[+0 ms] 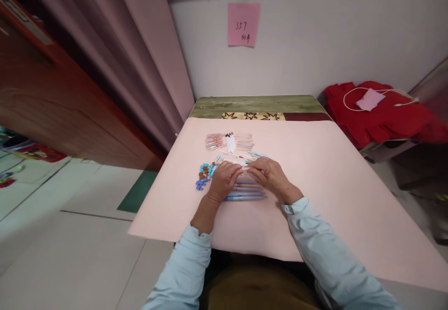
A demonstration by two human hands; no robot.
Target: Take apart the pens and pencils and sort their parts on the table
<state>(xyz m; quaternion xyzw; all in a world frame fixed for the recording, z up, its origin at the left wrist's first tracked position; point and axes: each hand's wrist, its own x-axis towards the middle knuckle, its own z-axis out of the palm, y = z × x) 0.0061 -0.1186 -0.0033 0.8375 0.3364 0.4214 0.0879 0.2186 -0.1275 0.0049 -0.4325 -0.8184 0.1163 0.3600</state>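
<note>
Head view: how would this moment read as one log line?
left hand and right hand: together on a thin pen part | pens: beneath | caps: left

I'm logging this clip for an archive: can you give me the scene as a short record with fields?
surface: pale pink table cover
left hand: left hand over the blue pen barrels, fingers curled
right hand: right hand meets the left; whatever they pinch is too small to tell
left of hands: small blue and brown caps
behind hands: clear pen tubes and white refills
wall: pink paper note
right side: red cloth with white cable
</note>
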